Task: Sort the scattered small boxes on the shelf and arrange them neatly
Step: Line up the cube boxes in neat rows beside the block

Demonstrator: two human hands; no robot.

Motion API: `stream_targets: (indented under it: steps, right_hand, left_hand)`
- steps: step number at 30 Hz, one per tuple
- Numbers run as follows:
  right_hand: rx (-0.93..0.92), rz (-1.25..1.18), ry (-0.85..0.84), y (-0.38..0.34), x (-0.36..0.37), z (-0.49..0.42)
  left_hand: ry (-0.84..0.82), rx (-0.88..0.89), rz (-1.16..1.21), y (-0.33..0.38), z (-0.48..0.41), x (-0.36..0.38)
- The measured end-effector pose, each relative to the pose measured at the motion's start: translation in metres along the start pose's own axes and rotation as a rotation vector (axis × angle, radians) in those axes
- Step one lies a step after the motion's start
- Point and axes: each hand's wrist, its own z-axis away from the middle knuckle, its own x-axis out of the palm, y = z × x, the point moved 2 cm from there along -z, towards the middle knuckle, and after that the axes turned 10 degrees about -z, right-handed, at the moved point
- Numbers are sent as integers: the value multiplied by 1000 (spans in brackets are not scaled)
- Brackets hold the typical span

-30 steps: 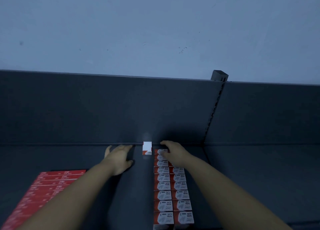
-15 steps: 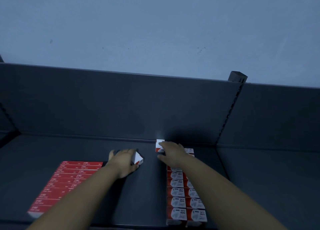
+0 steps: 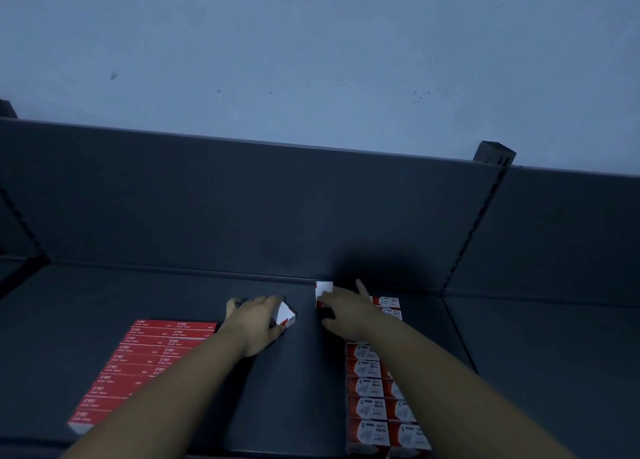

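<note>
My left hand (image 3: 254, 318) grips a small white-and-red box (image 3: 286, 314) in the middle of the dark shelf (image 3: 301, 382); the box sticks out to the right of the fingers. My right hand (image 3: 343, 311) holds another small white-and-red box (image 3: 324, 289) near the shelf's back edge, at the far end of two neat rows of white-and-red boxes (image 3: 375, 408). Those rows run toward me on the right. A flat block of red boxes (image 3: 145, 365) lies on the left.
The shelf's dark back panel (image 3: 242, 209) rises just behind the hands. A slotted upright post (image 3: 476, 216) divides this bay from the bay on the right. A pale wall (image 3: 311, 50) stands above.
My left hand has picked up a small box and drawn it slightly toward me. My right hand has closed on the box near the back edge. The view has shifted left.
</note>
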Motion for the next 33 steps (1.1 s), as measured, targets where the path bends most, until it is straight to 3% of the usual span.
stream_targets:
  steps: [9, 19, 25, 29, 33]
  right_hand:
    - [-15, -45, 88, -1, -6, -16]
    - [10, 231, -53, -3, 10, -35]
    - [-14, 198, 49, -3, 10, -44]
    - [-36, 98, 43, -5, 10, -40]
    - [-24, -363, 151, -3, -1, -30]
  left_hand:
    - [5, -8, 83, -4, -5, 0]
    - [-1, 73, 124, -7, -4, -1]
    - [-4, 72, 197, -14, -7, -2]
    - [-36, 79, 250, -12, -9, -2]
    - [52, 14, 450, -13, -14, 3]
